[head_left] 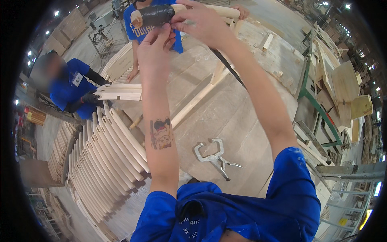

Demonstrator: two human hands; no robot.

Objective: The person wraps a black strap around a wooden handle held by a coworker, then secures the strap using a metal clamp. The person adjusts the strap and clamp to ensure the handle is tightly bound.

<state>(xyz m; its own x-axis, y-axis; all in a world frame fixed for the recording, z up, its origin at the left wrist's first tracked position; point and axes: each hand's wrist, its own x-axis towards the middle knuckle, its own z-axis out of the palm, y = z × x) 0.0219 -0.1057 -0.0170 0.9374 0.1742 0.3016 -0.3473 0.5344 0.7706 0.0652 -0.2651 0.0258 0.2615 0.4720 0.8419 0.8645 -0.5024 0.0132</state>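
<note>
Black wrap (159,15) on wooden pole (137,19) | left hand (156,42), right hand (203,26) at wrap (can't tell whether pinching) | slack could loosen it

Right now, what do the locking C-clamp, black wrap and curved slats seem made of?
Locking C-clamp: probably steel, bare or plated, from its silvery sheen.
Black wrap: perhaps rubber or plastic, slightly glossy; exact material unclear.
Curved slats: wood, apparently unvarnished, from their pale, matte surfaces.
</note>
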